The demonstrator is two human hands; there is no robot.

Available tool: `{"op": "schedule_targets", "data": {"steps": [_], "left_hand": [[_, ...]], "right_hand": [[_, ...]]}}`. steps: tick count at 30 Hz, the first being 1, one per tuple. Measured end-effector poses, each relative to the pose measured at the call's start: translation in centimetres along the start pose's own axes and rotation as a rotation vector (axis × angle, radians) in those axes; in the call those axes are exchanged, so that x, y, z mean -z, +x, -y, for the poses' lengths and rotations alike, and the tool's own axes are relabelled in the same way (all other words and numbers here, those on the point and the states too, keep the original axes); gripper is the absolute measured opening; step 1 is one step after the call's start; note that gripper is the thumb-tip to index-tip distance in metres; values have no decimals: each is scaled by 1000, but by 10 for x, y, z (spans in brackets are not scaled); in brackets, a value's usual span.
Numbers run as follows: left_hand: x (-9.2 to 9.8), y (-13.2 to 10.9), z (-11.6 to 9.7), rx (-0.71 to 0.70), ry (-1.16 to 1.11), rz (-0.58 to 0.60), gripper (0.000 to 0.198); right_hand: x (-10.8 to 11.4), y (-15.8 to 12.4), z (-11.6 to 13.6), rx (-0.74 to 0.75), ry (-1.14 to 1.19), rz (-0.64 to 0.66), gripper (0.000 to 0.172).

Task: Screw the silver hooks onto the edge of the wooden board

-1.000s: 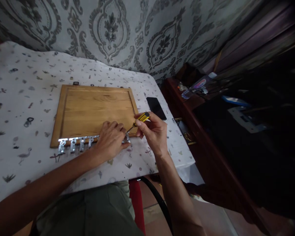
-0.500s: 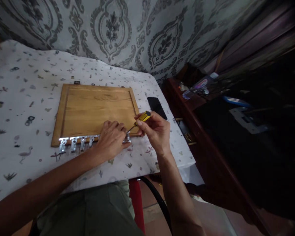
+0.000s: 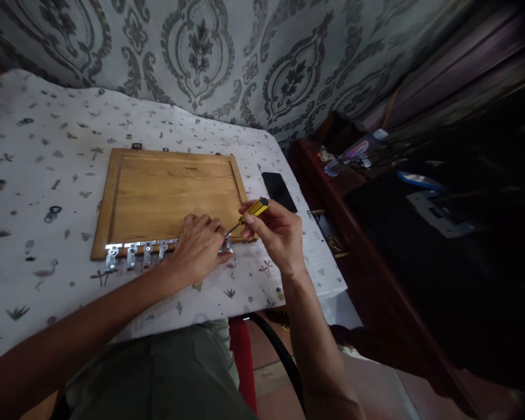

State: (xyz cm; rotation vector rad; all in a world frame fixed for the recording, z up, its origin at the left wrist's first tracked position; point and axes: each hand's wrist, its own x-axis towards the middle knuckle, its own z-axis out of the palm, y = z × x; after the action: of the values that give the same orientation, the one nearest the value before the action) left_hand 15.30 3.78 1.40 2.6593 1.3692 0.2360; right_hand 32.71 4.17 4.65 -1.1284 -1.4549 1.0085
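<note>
A yellow and black screwdriver [image 3: 256, 209] is gripped in my right hand [image 3: 282, 236], its shaft slanting down to the left. The tip meets a shiny metal fitting [image 3: 228, 244] at the near right edge of a framed wooden board [image 3: 179, 189]. My left hand [image 3: 199, 248] lies over that near edge, fingers curled and thumb against the fitting, holding it. Several similar metal fittings [image 3: 147, 255] stand in a row along the same edge, left of my hand. My left hand hides the middle of the row.
The board lies on a table with a white patterned cloth [image 3: 61, 192]. A black phone [image 3: 280, 191] is to its right. Beyond the table edge, a dark red desk [image 3: 376, 274] carries a plastic bottle [image 3: 354, 153] and a metal plate [image 3: 440, 213]. A patterned curtain [image 3: 245, 58] hangs behind.
Both hands, the screwdriver and the board stay almost where they were. The fingers of my right hand have shifted very slightly around the screwdriver.
</note>
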Motion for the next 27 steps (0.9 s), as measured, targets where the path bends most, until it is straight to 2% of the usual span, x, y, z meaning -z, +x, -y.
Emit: {"op": "schedule_targets", "data": {"steps": [9, 16, 21, 25, 27], "left_hand": [[-1, 0, -1, 14, -19, 8, 36], [-1, 0, -1, 17, -18, 13, 35], [0, -1, -1, 19, -14, 22, 35], [1, -1, -1, 14, -2, 3, 35], [1, -1, -1, 6, 3, -10, 34]], "right_hand": [[-9, 0, -5, 54, -26, -54, 36], [-8, 0, -12, 106, -124, -146, 45], [-12, -3, -14, 152, -170, -180, 42], [-13, -9, -11, 229, -141, -351, 36], [-6, -10, -10, 217, -145, -428, 35]]}}
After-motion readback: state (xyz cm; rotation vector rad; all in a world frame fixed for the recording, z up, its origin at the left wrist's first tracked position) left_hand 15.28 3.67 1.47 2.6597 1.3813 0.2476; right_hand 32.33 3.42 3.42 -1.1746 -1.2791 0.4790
